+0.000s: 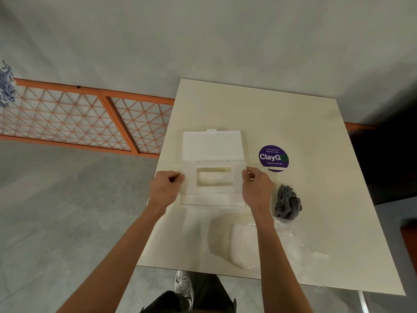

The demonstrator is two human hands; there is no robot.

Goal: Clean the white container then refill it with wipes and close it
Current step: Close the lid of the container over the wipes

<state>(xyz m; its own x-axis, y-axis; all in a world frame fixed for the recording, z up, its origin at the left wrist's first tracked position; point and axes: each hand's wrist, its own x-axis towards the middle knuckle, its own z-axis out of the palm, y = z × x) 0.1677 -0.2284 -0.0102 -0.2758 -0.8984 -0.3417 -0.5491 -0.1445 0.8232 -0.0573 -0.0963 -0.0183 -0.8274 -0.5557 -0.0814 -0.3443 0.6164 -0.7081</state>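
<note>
while our left hand [165, 191] and right hand [256, 190] pinch the white container's [213, 198] ends, the wipes pack [241, 247] lies nearer our right.

The white container [213, 195], a flat rectangular plastic box, sits toward the table's [316, 154] left edge. Its flap lid is swung open toward the far edge, baring a rectangular slot in the top. The left hand [165, 188] and right hand [256, 188] pinch its short ends. The white wipes [243, 247], in clear wrap, lie by the near edge.
</note>
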